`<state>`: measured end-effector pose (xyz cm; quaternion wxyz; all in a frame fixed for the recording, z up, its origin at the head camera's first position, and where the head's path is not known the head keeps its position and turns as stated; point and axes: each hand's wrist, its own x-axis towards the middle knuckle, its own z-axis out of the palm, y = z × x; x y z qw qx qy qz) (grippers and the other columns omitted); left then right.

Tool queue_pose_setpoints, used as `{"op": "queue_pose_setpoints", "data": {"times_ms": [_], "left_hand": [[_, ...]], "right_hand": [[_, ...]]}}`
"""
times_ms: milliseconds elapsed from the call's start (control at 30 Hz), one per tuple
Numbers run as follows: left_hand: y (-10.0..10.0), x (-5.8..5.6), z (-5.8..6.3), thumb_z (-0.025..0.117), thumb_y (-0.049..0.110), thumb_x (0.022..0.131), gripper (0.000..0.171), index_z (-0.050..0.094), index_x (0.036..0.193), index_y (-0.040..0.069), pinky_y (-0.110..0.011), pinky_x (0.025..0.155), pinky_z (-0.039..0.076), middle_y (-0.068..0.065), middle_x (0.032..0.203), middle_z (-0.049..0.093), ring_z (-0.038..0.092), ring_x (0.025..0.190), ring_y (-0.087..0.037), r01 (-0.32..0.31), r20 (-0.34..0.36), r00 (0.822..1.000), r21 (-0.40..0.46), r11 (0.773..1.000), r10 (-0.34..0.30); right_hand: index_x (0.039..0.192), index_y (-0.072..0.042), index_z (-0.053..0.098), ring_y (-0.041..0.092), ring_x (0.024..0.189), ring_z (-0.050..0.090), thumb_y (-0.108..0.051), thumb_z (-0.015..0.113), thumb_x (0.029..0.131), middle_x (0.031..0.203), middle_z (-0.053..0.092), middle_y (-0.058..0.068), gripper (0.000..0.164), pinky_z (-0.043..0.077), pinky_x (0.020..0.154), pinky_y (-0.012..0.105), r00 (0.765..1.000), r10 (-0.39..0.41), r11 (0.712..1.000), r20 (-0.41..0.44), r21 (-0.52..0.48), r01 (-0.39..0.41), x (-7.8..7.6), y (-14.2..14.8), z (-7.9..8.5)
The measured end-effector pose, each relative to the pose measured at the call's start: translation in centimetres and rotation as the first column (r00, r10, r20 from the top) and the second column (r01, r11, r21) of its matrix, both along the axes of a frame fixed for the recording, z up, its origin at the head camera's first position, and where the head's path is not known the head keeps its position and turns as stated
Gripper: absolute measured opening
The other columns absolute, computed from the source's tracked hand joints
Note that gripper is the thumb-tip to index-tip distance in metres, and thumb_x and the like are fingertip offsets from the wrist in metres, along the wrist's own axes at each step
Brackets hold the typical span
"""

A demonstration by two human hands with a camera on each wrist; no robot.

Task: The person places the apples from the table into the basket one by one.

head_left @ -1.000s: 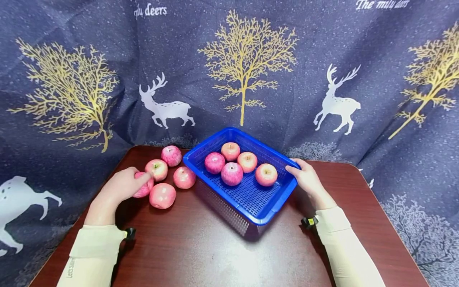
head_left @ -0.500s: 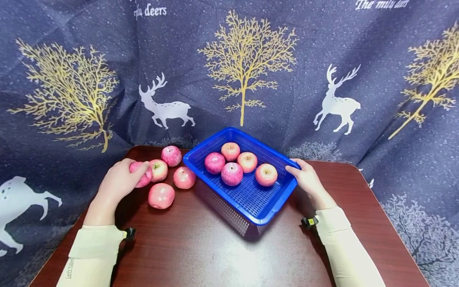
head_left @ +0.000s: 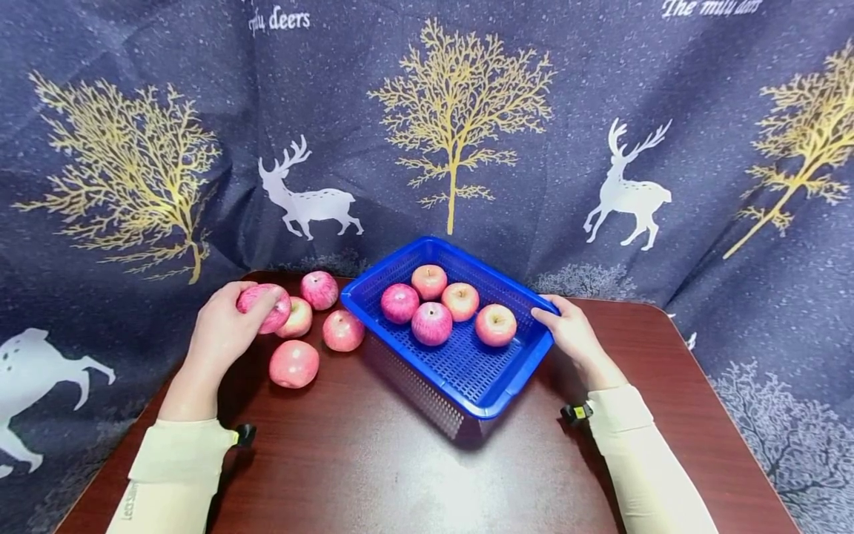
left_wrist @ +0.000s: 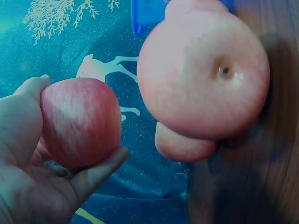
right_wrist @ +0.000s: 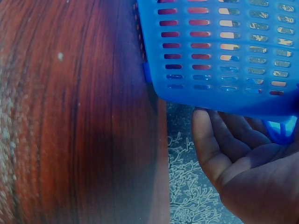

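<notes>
My left hand (head_left: 216, 334) grips a red apple (head_left: 256, 305), thumb on the near side; in the left wrist view the apple (left_wrist: 81, 123) sits between thumb and fingers. Beside it on the table are a yellowish-red apple (head_left: 296, 320), a striped dark-pink apple (head_left: 319, 289) at the back, a red apple (head_left: 343, 331) by the basket, and a pinkish apple (head_left: 294, 364) nearest the front. A blue plastic basket (head_left: 414, 363) with several apples in it stands at an angle. My right hand (head_left: 577, 337) holds its right rim, thumb on top; its wall (right_wrist: 182, 95) fills the upper right wrist view.
The brown wooden table (head_left: 360, 460) ends at the back against a dark blue curtain (head_left: 580, 44) printed with trees and deer. Apples in the left wrist view include a large close one (left_wrist: 196, 70). Through the basket's holes, fruit shows in the right wrist view.
My left hand has raised the apple and shifted it away from the front, toward the back. The pinkish front apple has rolled slightly left. The right hand and basket have stayed in place.
</notes>
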<state>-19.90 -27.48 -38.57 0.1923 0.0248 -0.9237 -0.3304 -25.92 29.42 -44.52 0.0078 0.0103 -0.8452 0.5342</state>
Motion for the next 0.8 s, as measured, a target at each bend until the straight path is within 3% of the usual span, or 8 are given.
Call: {"op": "queue_pose_setpoints", "data": {"times_ms": [500, 800], "left_hand": [[2.9, 0.3, 1.1, 0.065, 0.058, 0.087, 0.064, 0.057, 0.129, 0.010, -0.051, 0.097, 0.041, -0.013, 0.126, 0.058, 0.054, 0.111, -0.031, 0.054, -0.069, 0.997, 0.154, 0.987, -0.044], [5.7, 0.6, 1.7, 0.063, 0.053, 0.091, 0.055, 0.059, 0.129, 0.013, -0.035, 0.090, 0.046, -0.007, 0.121, 0.061, 0.057, 0.102, -0.020, 0.078, -0.135, 0.990, 0.247, 0.966, -0.046]], "right_hand": [[0.128, -0.008, 0.058, 0.029, 0.103, 0.062, -0.037, 0.063, 0.096, 0.122, 0.061, 0.015, 0.044, 0.046, 0.094, 0.046, 1.000, -0.008, 1.000, 0.008, -0.004, 0.008, 0.1, -0.1, 0.1], [0.128, -0.009, 0.058, 0.027, 0.101, 0.063, -0.039, 0.062, 0.096, 0.121, 0.062, 0.014, 0.044, 0.048, 0.089, 0.039, 1.000, 0.000, 1.000, 0.011, -0.007, 0.000, 0.1, -0.1, 0.0]]}}
